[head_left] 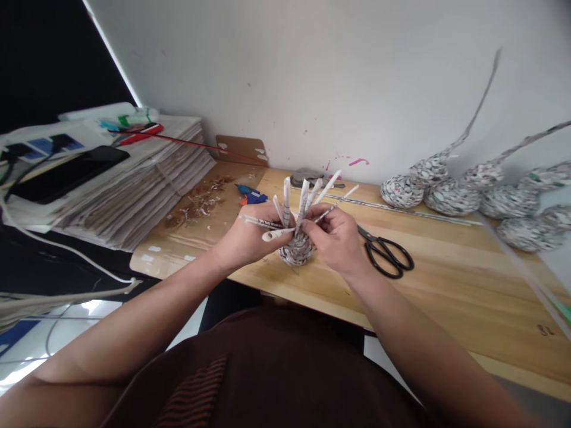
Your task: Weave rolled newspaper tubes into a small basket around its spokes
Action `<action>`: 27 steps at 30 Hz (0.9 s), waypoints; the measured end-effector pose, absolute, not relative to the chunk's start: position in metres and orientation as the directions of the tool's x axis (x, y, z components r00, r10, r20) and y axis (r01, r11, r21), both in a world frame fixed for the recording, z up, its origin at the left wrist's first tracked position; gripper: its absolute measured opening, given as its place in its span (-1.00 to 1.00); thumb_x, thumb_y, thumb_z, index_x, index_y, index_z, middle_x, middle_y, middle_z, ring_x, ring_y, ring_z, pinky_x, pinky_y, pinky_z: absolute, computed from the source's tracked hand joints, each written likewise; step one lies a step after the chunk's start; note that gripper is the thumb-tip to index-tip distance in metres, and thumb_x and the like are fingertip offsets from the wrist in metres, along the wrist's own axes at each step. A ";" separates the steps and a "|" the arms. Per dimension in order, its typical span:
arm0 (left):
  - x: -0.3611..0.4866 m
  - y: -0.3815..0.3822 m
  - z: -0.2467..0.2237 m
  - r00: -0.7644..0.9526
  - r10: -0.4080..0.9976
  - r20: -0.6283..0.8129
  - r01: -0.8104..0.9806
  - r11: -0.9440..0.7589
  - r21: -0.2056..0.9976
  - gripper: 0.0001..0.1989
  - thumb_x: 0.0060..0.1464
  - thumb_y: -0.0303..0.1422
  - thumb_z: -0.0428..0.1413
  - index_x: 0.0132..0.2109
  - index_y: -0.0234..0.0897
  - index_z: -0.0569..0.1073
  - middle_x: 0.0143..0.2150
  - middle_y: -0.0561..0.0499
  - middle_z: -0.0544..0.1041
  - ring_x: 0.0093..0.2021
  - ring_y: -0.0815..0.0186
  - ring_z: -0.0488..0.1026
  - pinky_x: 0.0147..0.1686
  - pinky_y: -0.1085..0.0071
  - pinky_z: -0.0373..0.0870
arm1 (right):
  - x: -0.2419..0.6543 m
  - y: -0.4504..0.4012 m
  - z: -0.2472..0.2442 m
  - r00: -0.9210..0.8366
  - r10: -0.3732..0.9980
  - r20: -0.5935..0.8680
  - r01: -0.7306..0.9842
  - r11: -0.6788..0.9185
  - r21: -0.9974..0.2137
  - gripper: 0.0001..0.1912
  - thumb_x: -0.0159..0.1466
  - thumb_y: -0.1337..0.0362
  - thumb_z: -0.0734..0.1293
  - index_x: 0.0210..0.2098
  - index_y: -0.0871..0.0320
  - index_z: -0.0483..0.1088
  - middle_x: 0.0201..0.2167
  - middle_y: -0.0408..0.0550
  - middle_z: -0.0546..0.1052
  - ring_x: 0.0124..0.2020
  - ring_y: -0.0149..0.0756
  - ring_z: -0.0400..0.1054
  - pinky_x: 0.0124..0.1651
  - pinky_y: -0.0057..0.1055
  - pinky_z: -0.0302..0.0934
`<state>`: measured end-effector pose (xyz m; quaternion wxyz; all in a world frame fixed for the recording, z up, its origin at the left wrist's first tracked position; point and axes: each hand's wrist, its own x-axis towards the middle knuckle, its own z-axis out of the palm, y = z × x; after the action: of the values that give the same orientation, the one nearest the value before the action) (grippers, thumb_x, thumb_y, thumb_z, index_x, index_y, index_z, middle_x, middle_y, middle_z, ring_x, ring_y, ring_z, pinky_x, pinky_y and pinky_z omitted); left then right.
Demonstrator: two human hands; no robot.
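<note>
A small round body woven from rolled newspaper (296, 252) stands near the table's front edge, with several paper tubes (286, 202) sticking up and outward from its top. My left hand (256, 235) is closed round its left side, among the tubes that point left. On the right side, my right hand (335, 238) pinches at the base of the tubes with thumb and forefinger. The palms hide part of the woven body. Black-handled scissors (389, 255) lie just right of my right hand, their blades partly hidden behind it.
Woven gourd shapes with long stems (452, 196) line the wall at right. Thin paper rods (401, 210) lie before them. A blue and orange glue gun (252, 194) and cardboard (178, 238) are at left, beside a tall paper stack (178, 160) bearing a phone (75, 172).
</note>
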<state>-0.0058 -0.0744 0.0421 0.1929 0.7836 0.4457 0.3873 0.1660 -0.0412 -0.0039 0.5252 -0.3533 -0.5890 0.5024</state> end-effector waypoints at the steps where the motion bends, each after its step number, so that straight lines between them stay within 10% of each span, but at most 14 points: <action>1: -0.006 -0.075 0.043 0.305 0.856 0.418 0.522 -0.517 0.679 -0.92 0.06 -0.46 0.18 -0.38 -0.34 0.53 -0.43 0.01 0.56 -0.41 0.36 0.47 -0.38 0.45 0.39 | 0.166 -0.041 -0.002 -0.208 0.948 0.242 -0.141 0.216 -0.966 -0.87 0.09 0.29 0.44 -0.36 0.12 0.43 -0.62 -0.26 0.43 -0.64 -0.46 0.27 -0.57 -0.49 0.20; 8: -0.005 -0.071 0.045 0.307 0.843 0.441 0.446 -0.537 0.716 -0.87 0.05 -0.39 0.25 -0.41 -0.35 0.53 -0.46 -0.02 0.57 -0.45 0.34 0.48 -0.42 0.44 0.41 | 0.167 -0.035 0.000 -0.254 0.957 0.142 -0.195 0.093 -0.976 -0.79 0.02 0.26 0.49 -0.40 0.12 0.40 -0.67 -0.30 0.40 -0.71 -0.50 0.21 -0.65 -0.51 0.15; 27: -0.008 -0.074 0.028 0.488 0.597 0.636 0.498 -0.789 0.359 -0.91 0.14 -0.46 0.19 -0.20 -0.26 0.59 -0.20 -0.09 0.65 -0.18 0.27 0.60 -0.13 0.33 0.55 | 0.176 -0.036 0.008 -0.282 0.947 0.152 -0.020 0.153 -0.988 -0.84 0.12 0.23 0.46 -0.47 0.17 0.47 -0.60 -0.19 0.48 -0.59 -0.45 0.32 -0.53 -0.50 0.23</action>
<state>-0.0080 -0.0735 0.0283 0.0629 0.8603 0.3184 0.3932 0.1756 -0.0355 0.0079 0.4601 -0.3838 -0.6040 0.5256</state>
